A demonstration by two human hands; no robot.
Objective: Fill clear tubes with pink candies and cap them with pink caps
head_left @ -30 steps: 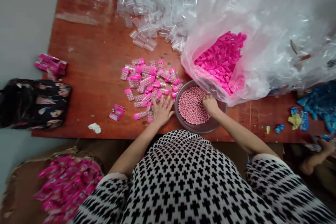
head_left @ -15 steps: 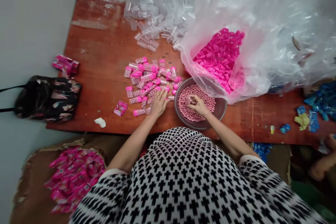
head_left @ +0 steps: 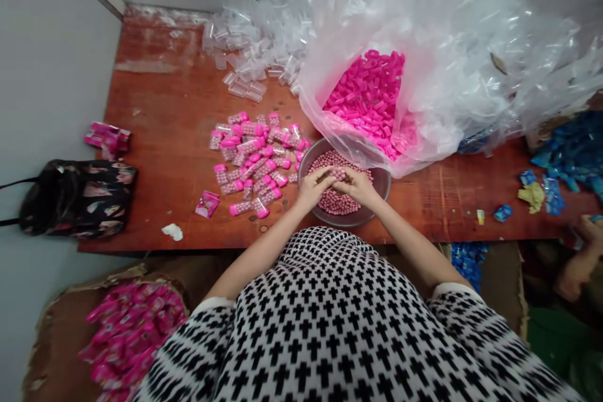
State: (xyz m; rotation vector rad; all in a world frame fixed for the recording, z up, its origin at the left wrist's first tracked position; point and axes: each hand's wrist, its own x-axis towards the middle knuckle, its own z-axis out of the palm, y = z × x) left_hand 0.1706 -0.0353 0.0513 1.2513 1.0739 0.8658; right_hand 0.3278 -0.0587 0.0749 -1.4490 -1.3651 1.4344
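Both hands meet over a grey bowl (head_left: 384,191) of pink beads (head_left: 336,204). My left hand (head_left: 313,188) and my right hand (head_left: 357,187) have their fingertips together around a small clear container with pink beads (head_left: 337,173). Its lower part is hidden by the fingers. Left of the bowl lies a group of small clear bottles with pink caps (head_left: 252,146), filled with pink beads. Behind the bowl, an open plastic bag (head_left: 313,91) holds many bright pink caps (head_left: 367,97), and its edge hangs over the bowl.
Empty clear containers (head_left: 264,38) are heaped at the back. A black patterned bag (head_left: 101,195), a pink packet (head_left: 207,203) and white scrap (head_left: 172,232) lie left. Pink packets (head_left: 136,326) fill a box below. Blue packets (head_left: 577,151) and another person's hand (head_left: 591,229) are at right.
My left hand has moved right from the capped bottles to the bowl and joined my right hand at the small container. The camera view has shifted, so the table items appear further left.
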